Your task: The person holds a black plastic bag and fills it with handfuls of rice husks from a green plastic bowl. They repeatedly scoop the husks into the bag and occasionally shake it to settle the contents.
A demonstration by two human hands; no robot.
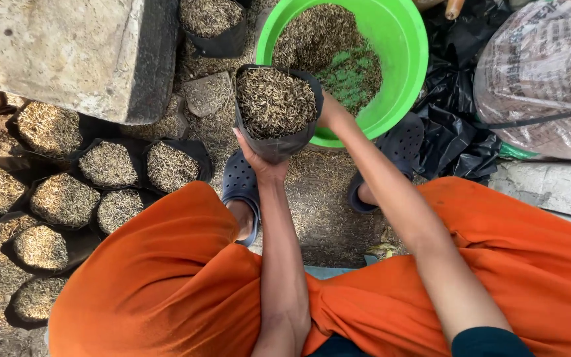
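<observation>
I hold a black plastic grow bag (276, 109) filled to the brim with brown rice husk, raised in front of me. My left hand (259, 160) cups it from below on the near side. My right hand (330, 111) grips its right edge, mostly hidden behind the bag. Just beyond the bag sits a bright green plastic basin (401, 39) partly filled with the same husk, its bare bottom showing at the near side. My orange-clad knees and dark sandals are below.
Several filled black bags (108, 163) stand packed together at the left. Another filled bag (213, 20) sits by a large concrete block (67, 53). Black plastic sheeting (454, 125) and a clear printed sack (543, 79) lie at the right. Husk covers the ground.
</observation>
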